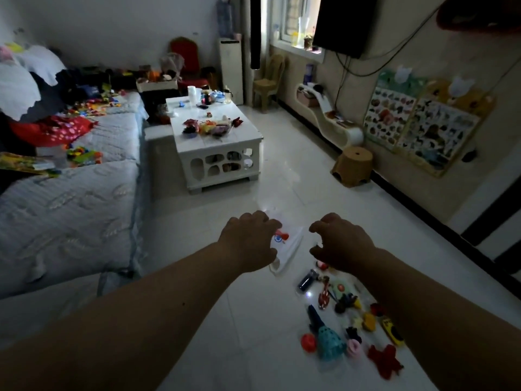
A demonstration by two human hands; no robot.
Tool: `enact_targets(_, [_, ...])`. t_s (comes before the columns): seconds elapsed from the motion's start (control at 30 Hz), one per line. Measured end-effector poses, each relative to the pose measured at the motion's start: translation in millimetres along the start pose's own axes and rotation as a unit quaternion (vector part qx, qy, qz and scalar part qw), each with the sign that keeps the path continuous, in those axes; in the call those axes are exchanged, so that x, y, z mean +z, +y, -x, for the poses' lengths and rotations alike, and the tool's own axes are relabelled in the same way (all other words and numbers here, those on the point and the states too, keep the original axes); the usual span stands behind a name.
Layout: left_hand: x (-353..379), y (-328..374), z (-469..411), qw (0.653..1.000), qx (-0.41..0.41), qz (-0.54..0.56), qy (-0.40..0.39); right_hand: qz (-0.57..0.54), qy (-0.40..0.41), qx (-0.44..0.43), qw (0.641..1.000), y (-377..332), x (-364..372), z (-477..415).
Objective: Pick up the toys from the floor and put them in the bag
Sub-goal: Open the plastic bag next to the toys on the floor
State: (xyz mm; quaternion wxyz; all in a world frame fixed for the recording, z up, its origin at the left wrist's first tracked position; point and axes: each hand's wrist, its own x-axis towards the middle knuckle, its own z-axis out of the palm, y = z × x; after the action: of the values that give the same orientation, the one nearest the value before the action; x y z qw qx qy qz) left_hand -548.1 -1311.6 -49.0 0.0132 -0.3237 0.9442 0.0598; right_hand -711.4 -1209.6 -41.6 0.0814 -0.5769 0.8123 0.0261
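Left hand (248, 238): laid over the left edge of the bag (291, 245), fingers curled down. Whether the edge is pinched cannot be told.
Right hand (342, 244): held just right of the bag, fingers half curled, thumb apart from them, nothing seen in it.
Bag: white with a red and blue print, lying flat and crumpled on the floor (225, 320) between the hands. No open mouth can be seen.
Toys (363, 320): scattered on the floor near and right of the bag, partly under the right forearm. None is seen in the bag.
Step judged: the bag is to be opened before any toy is lifted.
Done well: one side of the mouth should be taken by each hand and the sides drawn apart. The mouth is best held wide by the left hand, beside the toys, while they are fed in by the right.
Order suggested: the tube (307, 279) first, being nearest the bag; the bulky teal toy (329, 344) later.
Risk: the ball (308, 342) may roll if it is nudged.
Around: sofa (70, 193) at left, table (214, 142) far.
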Motion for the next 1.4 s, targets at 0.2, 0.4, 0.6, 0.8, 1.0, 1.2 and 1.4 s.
enact_targets(0.2, [6.2, -49.3, -100.9, 0.999, 0.032, 0.023, -0.021, -0.018, -0.018, 0.053, 0.998, 15.2, 3.0, -92.6])
enact_targets(0.4, [17.1, -86.9, -235.1, 0.998, 0.047, 0.008, -0.033, -0.029, -0.015, 0.079, 0.996, 59.5, 2.2, -214.4])
enact_targets(0.6, [12.5, -108.6, -385.1, 0.997, 0.063, 0.017, -0.047, -0.042, -0.037, 0.101, 0.993, 117.7, -13.0, -344.5])
enact_targets(0.8, [0.4, -125.9, -488.3, 0.993, 0.098, 0.026, -0.052, -0.041, -0.051, 0.128, 0.990, 157.1, -35.6, -432.7])
enact_targets(1.0, [2.5, -149.6, -584.2, 0.985, 0.155, 0.017, -0.072, -0.059, -0.046, 0.183, 0.980, 177.9, -36.6, -498.3])
enact_targets(1.2, [23.5, -186.4, -669.7, 0.967, 0.226, 0.020, -0.116, -0.086, -0.062, 0.286, 0.952, 181.4, -11.8, -551.2])
enact_targets(1.4, [66.0, -216.5, -725.2, 0.956, 0.238, 0.038, -0.170, -0.169, -0.070, 0.369, 0.911, 182.0, 34.3, -591.5])
